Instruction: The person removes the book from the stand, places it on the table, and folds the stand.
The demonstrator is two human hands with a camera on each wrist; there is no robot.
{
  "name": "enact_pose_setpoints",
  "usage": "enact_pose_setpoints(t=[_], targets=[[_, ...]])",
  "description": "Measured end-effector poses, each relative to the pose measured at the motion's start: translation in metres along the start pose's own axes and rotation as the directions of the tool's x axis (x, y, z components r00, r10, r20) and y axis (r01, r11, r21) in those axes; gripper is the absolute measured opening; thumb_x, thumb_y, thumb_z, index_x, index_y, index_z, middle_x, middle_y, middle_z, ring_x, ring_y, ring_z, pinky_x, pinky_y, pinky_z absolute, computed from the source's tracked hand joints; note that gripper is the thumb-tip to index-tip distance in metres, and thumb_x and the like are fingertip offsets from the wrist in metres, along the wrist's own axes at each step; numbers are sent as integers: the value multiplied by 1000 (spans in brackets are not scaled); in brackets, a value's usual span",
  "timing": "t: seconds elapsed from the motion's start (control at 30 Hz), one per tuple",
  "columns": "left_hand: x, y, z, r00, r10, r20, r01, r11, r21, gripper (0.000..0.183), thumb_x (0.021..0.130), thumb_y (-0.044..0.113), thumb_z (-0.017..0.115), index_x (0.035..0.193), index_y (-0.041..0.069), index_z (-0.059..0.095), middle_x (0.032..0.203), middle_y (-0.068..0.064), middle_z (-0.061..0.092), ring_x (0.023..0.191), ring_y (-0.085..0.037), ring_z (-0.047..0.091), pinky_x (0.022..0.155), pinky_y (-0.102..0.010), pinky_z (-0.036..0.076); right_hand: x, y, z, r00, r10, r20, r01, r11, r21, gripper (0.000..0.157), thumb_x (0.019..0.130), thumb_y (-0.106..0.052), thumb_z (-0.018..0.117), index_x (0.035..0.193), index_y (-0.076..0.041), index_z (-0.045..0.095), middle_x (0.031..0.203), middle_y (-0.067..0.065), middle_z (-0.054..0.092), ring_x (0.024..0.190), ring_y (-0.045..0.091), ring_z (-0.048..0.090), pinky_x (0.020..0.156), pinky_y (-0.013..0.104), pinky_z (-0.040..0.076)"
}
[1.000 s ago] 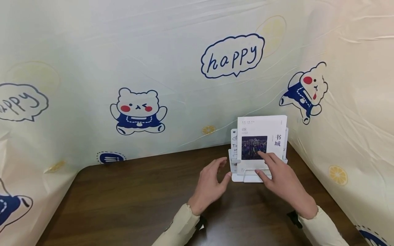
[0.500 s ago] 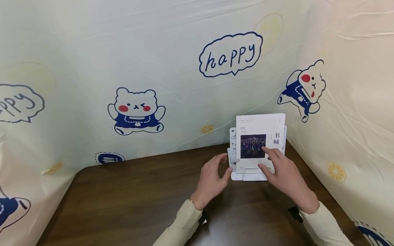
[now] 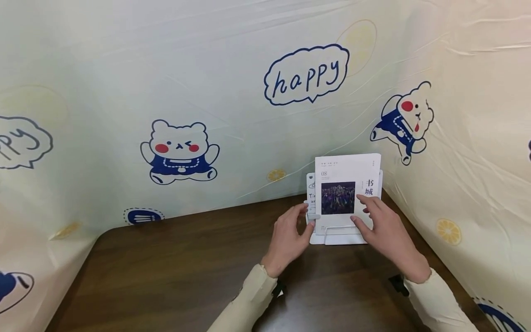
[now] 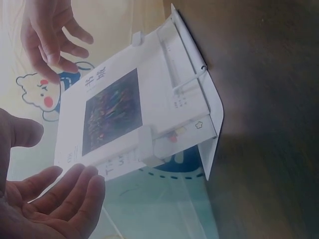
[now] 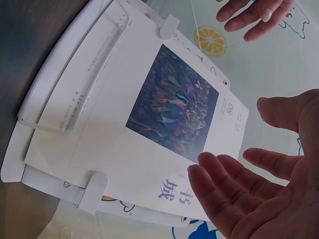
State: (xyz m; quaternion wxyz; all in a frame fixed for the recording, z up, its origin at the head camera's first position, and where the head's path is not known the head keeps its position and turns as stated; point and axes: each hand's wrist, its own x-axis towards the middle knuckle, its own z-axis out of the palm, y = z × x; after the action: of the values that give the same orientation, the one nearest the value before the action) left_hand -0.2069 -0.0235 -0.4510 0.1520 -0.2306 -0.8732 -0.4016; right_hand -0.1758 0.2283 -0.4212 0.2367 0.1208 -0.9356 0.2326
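Observation:
A white paperback book [image 3: 338, 198] with a dark square photo and Chinese characters leans upright on a white book stand [image 3: 344, 239]. Side clips [image 5: 93, 191] and a wire bar [image 4: 189, 79] stand across the front of the book. My left hand [image 3: 288, 240] is at the stand's left edge, thumb apart from the loosely bent fingers, gripping nothing. In front of the book's lower right part is my right hand [image 3: 387, 230], its fingers relaxed and spread; the right wrist view shows its fingertips overlapping the cover by the title. The stand's back panel is mostly hidden behind the book.
The stand rests on a dark brown wooden table [image 3: 186, 267], near its far right corner. Behind and beside the table hangs a pale curtain [image 3: 232, 83] printed with bears, orange slices and "happy" bubbles.
My right fingertips have shifted right off the cover's dark photo. The left hand has come slightly closer to the stand's left edge. The head view has drifted slightly; the book stays on its stand.

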Motion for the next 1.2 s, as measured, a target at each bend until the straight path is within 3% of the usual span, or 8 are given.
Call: enact_pose_setpoints(t=[0.23, 0.7, 0.97, 1.2], targets=[[7, 0, 3, 1000, -16, -15, 15, 1000, -24, 46, 97, 19, 71, 139, 3, 61, 124, -12, 73, 107, -27, 72, 88, -34, 60, 2, 6, -2, 1000, 8, -16, -8, 1000, 13, 57, 88, -13, 81, 138, 5, 59, 127, 28, 67, 95, 41, 71, 76, 58, 62], [20, 2, 14, 998, -66, -12, 66, 998, -20, 44, 99, 26, 69, 139, 8, 62, 126, -8, 74, 111, -24, 73, 93, -38, 60, 7, 24, -2, 998, 21, -63, -19, 999, 25, 51, 90, -11, 79, 135, 6, 61, 117, 27, 69, 89, 38, 71, 74, 56, 62], [27, 0, 20, 996, -84, -22, 83, 996, -43, 42, 99, 23, 69, 138, 7, 63, 123, -10, 74, 109, -28, 73, 89, -36, 60, 10, 34, -1, 994, 53, -100, -51, 999, 19, 46, 91, -11, 78, 131, 5, 63, 107, 24, 70, 83, 34, 67, 69, 45, 56], [32, -2, 24, 994, -108, -25, 107, 993, -45, 43, 98, 21, 70, 138, 7, 63, 121, -10, 74, 109, -27, 74, 91, -35, 61, 10, 46, -2, 990, 112, -87, -107, 992, 67, 44, 93, -11, 75, 132, 6, 62, 107, 25, 70, 83, 34, 68, 71, 43, 60]])
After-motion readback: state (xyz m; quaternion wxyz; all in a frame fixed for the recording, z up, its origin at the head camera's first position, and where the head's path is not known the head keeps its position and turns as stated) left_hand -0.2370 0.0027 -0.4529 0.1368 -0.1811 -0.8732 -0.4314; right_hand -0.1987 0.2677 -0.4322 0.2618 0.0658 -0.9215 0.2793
